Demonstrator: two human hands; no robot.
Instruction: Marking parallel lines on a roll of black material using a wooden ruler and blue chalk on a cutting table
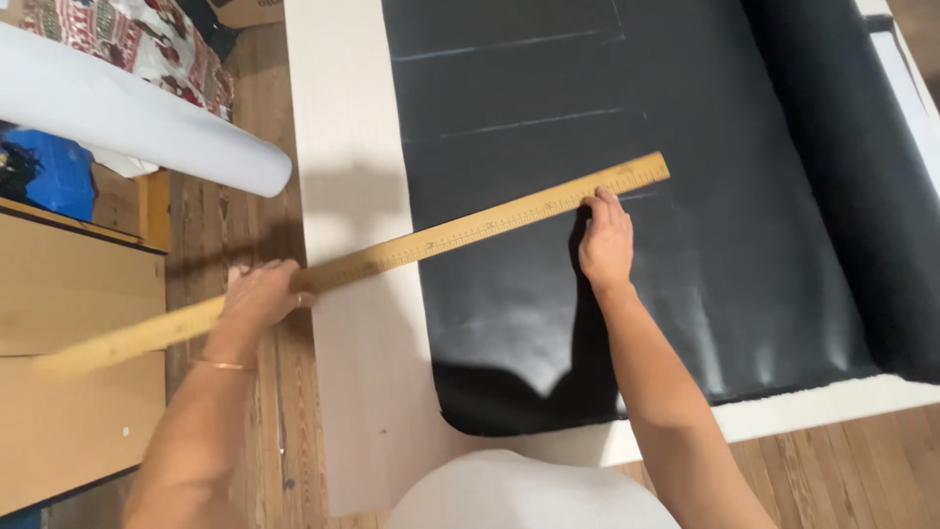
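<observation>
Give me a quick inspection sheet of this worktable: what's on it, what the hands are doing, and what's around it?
Surface: white table, mostly covered.
Job's things: long wooden ruler laid slantwise over black sheet material bearing faint chalk lines.
Clutter: nothing seen on the table.
Hands: left hand grips the ruler beyond the table edge; right hand presses on the sheet at the ruler's edge.
Cables: nothing seen.
Surroundings: wooden floor, white paper roll, patterned cloth, wooden board.

Wooden ruler (392, 257), glossy black sheet (705, 245)
</observation>
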